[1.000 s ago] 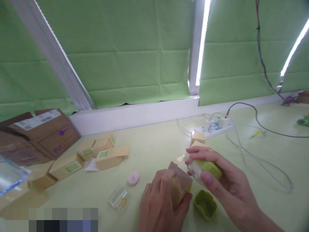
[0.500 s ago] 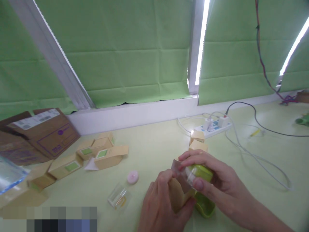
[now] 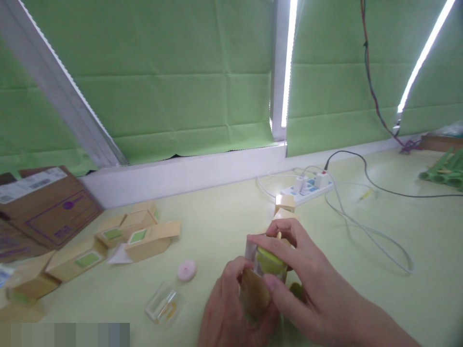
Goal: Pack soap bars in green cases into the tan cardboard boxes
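Observation:
My left hand (image 3: 224,303) is closed around a small kraft cardboard box (image 3: 253,294), whose flap stands open at the top. Over the box's opening, my right hand (image 3: 311,274) grips a small green-topped clear container (image 3: 270,261) between thumb and fingers. The container is tipped against the opening and seems partly inside; how deep I cannot tell. A green hollow piece (image 3: 296,290) shows behind my right thumb, mostly hidden. To the left lie a pale pink round disc (image 3: 187,270) and a clear plastic case (image 3: 164,304) with a yellowish mark.
Several kraft boxes with green labels (image 3: 87,260) lie at the left before a large brown carton (image 3: 54,207). Two small boxes (image 3: 285,203) stand beyond my hands. A white power strip (image 3: 307,189) with plugs and looping cables sits behind. Green tubes (image 3: 439,177) lie far right.
My right hand has lowered the green-topped container toward the box opening and turned it so its green top faces up. The view has shifted slightly to the right.

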`<state>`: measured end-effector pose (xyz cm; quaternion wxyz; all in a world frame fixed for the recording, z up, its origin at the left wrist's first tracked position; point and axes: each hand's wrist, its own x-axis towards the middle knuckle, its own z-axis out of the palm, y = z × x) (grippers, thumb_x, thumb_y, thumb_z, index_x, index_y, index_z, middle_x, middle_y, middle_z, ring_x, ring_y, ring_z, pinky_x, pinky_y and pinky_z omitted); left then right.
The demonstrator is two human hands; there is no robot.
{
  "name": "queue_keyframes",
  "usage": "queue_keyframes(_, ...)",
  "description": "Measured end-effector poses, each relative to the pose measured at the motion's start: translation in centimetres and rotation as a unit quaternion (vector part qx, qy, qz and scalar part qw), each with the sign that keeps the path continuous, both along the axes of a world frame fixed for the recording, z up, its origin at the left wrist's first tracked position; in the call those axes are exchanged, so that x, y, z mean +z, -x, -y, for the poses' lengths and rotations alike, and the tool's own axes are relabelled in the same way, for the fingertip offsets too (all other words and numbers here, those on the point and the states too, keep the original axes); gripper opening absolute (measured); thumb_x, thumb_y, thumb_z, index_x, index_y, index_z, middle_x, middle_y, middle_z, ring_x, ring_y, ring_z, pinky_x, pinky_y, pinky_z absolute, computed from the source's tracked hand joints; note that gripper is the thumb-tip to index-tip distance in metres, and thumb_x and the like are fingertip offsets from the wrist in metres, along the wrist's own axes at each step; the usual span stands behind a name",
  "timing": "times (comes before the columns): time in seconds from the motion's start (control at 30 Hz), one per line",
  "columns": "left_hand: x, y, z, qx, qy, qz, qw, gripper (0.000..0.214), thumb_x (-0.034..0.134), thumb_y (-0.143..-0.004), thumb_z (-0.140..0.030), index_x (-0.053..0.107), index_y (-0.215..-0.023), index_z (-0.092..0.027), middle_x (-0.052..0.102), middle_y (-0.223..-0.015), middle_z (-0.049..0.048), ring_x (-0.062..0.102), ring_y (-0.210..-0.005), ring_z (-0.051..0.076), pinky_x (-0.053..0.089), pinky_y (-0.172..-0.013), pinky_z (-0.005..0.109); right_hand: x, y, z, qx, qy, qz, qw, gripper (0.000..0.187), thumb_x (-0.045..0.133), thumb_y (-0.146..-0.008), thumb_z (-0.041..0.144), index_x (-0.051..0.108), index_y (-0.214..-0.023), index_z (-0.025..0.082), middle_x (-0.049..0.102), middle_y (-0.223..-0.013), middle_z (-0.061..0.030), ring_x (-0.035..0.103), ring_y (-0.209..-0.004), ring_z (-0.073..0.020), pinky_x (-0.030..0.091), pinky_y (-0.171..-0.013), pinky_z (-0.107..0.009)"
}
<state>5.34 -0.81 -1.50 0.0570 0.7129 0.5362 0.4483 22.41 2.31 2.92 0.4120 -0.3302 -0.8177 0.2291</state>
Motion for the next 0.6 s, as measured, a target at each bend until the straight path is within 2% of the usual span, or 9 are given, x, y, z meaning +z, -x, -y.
queue_keyframes(0.07,0.0,0.0,-0.1,0.018,-0.004,0.000,1.000,0.036,0.065,-0.083,-0.035,0.045,-0.113,-0.031,0.066,-0.086,-0.0020,0.066,-0.067,0.020,0.054,-0.059,0.031,0.5,-0.2,0.2,0.028,0.004,0.022,0.999,0.055,0.050,-0.090,0.014,0.045,-0.144,0.020,0.042,-0.130,-0.0151,0.053,-0.121,-0.0274,0.050,-0.105,-0.046)
queue_keyframes(0.13,-0.1,0.0,-0.1,0.025,-0.002,-0.001,1.000,0.035,0.063,-0.084,-0.038,0.045,-0.113,-0.030,0.065,-0.086,-0.0013,0.066,-0.067,0.020,0.053,-0.058,0.030,0.6,-0.4,0.1,0.024,-0.006,0.038,0.999,0.057,0.050,-0.090,0.012,0.043,-0.146,0.021,0.043,-0.135,-0.0146,0.052,-0.125,-0.0263,0.049,-0.108,-0.044)
queue_keyframes(0.3,-0.4,0.1,-0.2,0.024,-0.001,0.020,1.000,0.040,0.065,-0.082,-0.036,0.043,-0.114,-0.029,0.063,-0.088,-0.0013,0.065,-0.070,0.019,0.054,-0.059,0.030,-0.3,-0.6,-0.6,-0.034,-0.118,-0.004,0.992,0.037,0.067,-0.091,0.020,0.061,-0.126,0.027,0.060,-0.126,-0.0079,0.062,-0.116,-0.0215,0.057,-0.094,-0.031)
queue_keyframes(0.4,-0.7,0.2,-0.2,0.018,-0.008,0.042,0.999,0.044,0.069,-0.080,-0.033,0.044,-0.116,-0.029,0.063,-0.094,-0.0003,0.063,-0.071,0.018,0.053,-0.061,0.031,-0.6,-0.4,-0.8,-0.075,-0.164,0.017,0.983,0.034,0.071,-0.090,0.024,0.064,-0.123,0.029,0.064,-0.122,-0.0074,0.067,-0.104,-0.0213,0.059,-0.085,-0.032)
queue_keyframes(0.5,-0.9,0.2,-0.2,0.005,-0.010,0.070,0.998,0.048,0.069,-0.078,-0.030,0.044,-0.119,-0.029,0.061,-0.097,0.0002,0.061,-0.072,0.018,0.053,-0.064,0.032,-0.8,-0.1,-1.0,-0.066,-0.160,0.011,0.985,0.030,0.068,-0.092,0.022,0.067,-0.121,0.027,0.063,-0.124,-0.0089,0.064,-0.109,-0.0240,0.057,-0.091,-0.038)
queue_keyframes(0.6,-0.8,0.1,-0.2,-0.005,0.000,0.099,0.995,0.048,0.068,-0.079,-0.029,0.043,-0.119,-0.029,0.060,-0.097,-0.0001,0.060,-0.073,0.017,0.052,-0.065,0.031,-1.1,0.1,-1.0,-0.007,-0.092,-0.029,0.995,0.031,0.062,-0.094,0.018,0.068,-0.123,0.027,0.053,-0.134,-0.0097,0.057,-0.121,-0.0238,0.052,-0.102,-0.039)
